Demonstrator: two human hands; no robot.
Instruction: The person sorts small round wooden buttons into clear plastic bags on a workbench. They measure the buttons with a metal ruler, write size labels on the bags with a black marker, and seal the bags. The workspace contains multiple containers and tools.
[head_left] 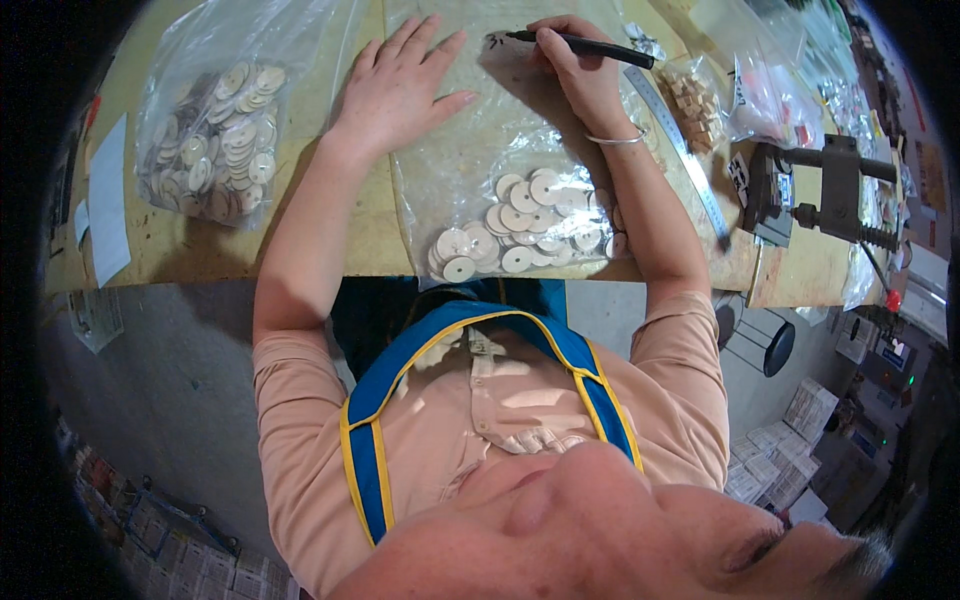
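My right hand [588, 82] grips a black marker pen [612, 50], its tip down at small dark marks on a clear plastic bag [440, 175]. My left hand [398, 88] lies flat on the upper left part of that bag, fingers spread and holding nothing. Pale round discs with small centre holes [522, 222] are gathered in the bag's end nearest me, by the table edge. To the left of my left forearm lies another clear bag [285, 60] with many similar discs in it.
A steel ruler [680, 160] lies right of my right forearm. Beyond it are a bag of small tan blocks [697, 105], a dark metal clamp-like device [840, 190] and more plastic bags [775, 100]. White paper [108, 200] rests at the table's left. A black round stool [778, 348] stands below.
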